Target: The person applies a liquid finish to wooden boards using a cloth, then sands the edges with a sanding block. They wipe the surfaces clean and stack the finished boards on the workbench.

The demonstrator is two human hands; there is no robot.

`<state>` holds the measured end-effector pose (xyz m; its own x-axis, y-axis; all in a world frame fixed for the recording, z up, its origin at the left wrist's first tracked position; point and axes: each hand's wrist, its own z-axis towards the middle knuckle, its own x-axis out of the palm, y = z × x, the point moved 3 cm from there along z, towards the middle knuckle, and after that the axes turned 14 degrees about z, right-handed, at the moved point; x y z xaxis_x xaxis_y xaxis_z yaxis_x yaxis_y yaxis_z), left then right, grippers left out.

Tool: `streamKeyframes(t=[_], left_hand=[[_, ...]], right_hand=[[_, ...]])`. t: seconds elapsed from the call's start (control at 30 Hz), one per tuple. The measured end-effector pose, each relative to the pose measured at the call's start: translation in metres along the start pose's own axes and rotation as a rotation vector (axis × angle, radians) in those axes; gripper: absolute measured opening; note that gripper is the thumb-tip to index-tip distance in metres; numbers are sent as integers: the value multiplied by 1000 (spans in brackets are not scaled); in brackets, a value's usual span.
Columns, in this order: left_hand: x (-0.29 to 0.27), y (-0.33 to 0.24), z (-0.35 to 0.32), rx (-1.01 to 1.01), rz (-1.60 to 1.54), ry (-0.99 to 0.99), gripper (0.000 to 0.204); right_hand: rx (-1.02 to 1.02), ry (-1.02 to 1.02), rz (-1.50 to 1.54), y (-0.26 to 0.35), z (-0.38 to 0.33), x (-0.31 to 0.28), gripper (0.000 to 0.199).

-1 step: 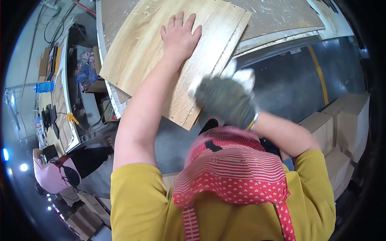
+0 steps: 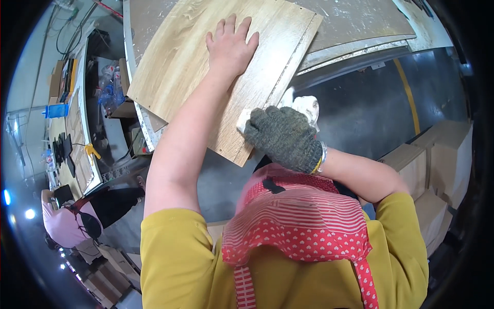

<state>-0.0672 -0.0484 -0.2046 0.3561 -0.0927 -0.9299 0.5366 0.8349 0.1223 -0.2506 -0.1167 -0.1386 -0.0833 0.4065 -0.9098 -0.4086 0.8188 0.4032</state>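
A light wood-grain panel lies on the worktable, with small holes near its corners and a groove along its right side. My bare left hand rests flat on it, fingers spread. My right hand, in a dark grey-green knitted glove, is at the panel's near right edge. Its fingers are closed round a bunched white cloth, which sticks out on both sides of the glove. The cloth's left end touches or hangs just over the panel by the groove; I cannot tell which.
The worn table stretches beyond the panel. Cardboard boxes are stacked at the right, near a yellow floor line. At the left, plastic bottles sit in a box, and a person in pink works at another bench.
My right hand has shifted slightly left and toward me along the panel's edge with the cloth, and its motion blur is gone. My left hand and the panel have stayed put.
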Motion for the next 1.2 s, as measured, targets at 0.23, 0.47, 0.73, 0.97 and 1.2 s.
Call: streamKeyframes(t=[0.23,0.47,0.73,0.97,1.2], left_hand=[[3,1,2,-14,22,34,53],[-4,-2,3,-20,14,96,53],[-10,-4,5,-13,29,170,53],[-14,-5,5,21,35,155,52],[-13,-6,6,27,34,177,54]], right_hand=[[-130,-646,-82,-54,1,-20,22],[-20,-197,54,-50,5,-17,25],[31,-257,50,-58,2,-27,19],[242,-667,-155,-140,11,-50,21],[53,-483,-108,-119,1,-19,17]])
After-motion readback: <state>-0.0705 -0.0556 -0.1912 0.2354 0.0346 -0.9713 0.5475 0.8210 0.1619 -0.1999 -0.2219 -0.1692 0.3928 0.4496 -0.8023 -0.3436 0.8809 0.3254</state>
